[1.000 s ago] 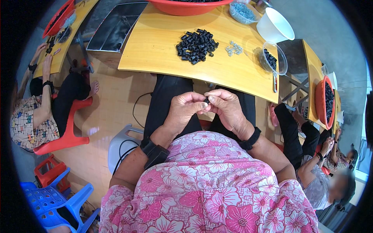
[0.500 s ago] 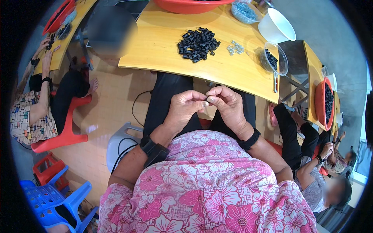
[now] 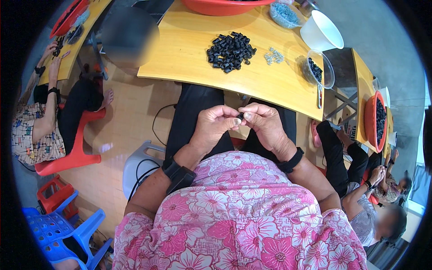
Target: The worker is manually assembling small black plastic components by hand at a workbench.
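Observation:
Over my lap, my left hand (image 3: 218, 120) and my right hand (image 3: 262, 122) meet at the fingertips. Between them they pinch a small black plastic piece (image 3: 240, 115), mostly covered by the fingers. Both hands are closed on it, in front of the table's near edge. On the yellow table (image 3: 180, 54) lies a pile of small black plastic pieces (image 3: 230, 51). To the right of that pile is a little heap of small clear or silvery pieces (image 3: 273, 56), too small to name.
A red basin (image 3: 225, 8) stands at the table's far side, with a clear tub of bluish bits (image 3: 285, 15) and a white bucket (image 3: 321, 31) beside it. A clear tub of black pieces (image 3: 319, 69) sits at the right edge. Other people work on both sides.
My fingertips have shifted slightly around the black piece, and more of it shows now. My right thumb has moved a little. Things on the table stay where they were.

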Motion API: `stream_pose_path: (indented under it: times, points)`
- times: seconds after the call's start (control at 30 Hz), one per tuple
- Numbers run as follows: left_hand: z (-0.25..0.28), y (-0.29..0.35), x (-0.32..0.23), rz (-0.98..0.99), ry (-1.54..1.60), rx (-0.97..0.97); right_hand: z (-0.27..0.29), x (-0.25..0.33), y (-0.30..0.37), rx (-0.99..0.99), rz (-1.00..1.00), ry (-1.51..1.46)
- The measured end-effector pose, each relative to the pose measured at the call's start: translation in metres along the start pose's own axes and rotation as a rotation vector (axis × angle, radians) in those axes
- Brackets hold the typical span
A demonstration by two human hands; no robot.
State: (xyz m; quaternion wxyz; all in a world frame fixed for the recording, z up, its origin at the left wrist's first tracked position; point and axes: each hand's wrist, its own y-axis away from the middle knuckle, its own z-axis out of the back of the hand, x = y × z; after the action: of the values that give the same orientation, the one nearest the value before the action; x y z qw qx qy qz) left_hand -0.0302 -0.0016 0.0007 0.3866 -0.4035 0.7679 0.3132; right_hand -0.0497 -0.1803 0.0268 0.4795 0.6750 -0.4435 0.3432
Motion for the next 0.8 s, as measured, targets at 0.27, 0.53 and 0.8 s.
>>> stream_pose_path:
  times: [0.27,0.53,0.8]
  points:
    - [0.003,-0.001,0.004,0.026,-0.006,-0.015,0.001,0.006,0.0,0.046,0.009,-0.038]
    - [0.0,0.0,0.002,0.029,0.033,-0.01,0.001,-0.002,-0.001,0.005,0.357,0.418]
    - [0.002,0.001,0.002,0.058,0.074,-0.049,-0.009,0.001,0.008,-0.017,0.531,0.664]
